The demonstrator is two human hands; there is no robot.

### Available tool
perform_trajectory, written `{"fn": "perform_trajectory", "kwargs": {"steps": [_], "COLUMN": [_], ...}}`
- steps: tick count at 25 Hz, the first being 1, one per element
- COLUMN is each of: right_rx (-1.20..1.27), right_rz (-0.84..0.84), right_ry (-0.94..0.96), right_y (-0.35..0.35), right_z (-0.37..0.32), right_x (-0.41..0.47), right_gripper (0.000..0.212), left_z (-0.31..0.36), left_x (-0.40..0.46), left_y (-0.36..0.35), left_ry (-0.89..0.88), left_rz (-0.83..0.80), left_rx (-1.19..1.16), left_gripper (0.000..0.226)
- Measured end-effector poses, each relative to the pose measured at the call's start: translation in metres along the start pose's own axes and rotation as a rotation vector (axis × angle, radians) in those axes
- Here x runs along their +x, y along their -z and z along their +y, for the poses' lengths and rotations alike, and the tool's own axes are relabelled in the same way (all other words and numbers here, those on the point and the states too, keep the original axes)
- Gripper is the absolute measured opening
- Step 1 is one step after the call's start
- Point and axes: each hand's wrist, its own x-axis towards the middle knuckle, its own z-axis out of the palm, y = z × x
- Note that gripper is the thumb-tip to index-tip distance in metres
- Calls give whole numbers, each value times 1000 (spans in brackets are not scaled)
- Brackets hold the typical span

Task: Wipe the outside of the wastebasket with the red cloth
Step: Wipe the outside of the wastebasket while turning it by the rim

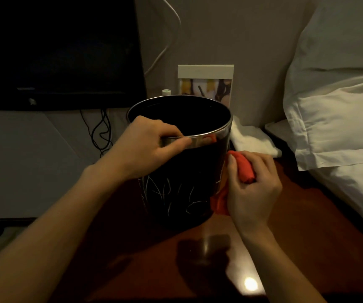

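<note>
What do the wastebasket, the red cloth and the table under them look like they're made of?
The wastebasket: probably metal or hard plastic, glossy black with pale line markings and a shiny silvery rim band that mirrors the cloth. The red cloth: soft matte fabric, bunching and folding in the right hand. The table: apparently dark reddish wood with a polished finish, since it reflects a light.
</note>
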Motion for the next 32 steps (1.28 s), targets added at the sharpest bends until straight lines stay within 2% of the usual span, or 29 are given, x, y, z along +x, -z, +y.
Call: {"fn": "perform_trajectory", "kwargs": {"steps": [5, 11, 14, 19, 23, 26, 30, 32], "right_rx": [47, 91, 100, 61, 77, 86, 51, 42], "right_rz": [-87, -143, -208, -376, -239, -188, -348, -406], "right_ry": [-7, 162, 188, 150, 216, 236, 188, 137], "right_y": [-3, -17, -23, -23, -24, -28, -23, -21], "right_z": [0, -9, -1, 20, -3, -17, 6, 14], "right_x": [-20, -17, -32, -67, -32, -16, -53, -65], "right_gripper": [20, 22, 24, 30, 24, 23, 27, 29], "left_z": [9, -5, -9, -11, -11, -12, -16, -19], "left_x": [4, 2, 2, 5, 6, 6, 2, 2], "left_y": [-17, -8, -8, -6, -6, -3, 3, 7], "left_ry": [24, 23, 12, -19, -26, -26, -40, -48], "left_rz": [157, 100, 109, 79, 85, 75, 52, 51], "left_rx": [59, -3, -20, -83, -76, -79, -139, -152], "left_gripper": [30, 32, 45, 48, 48, 45, 23, 19]}}
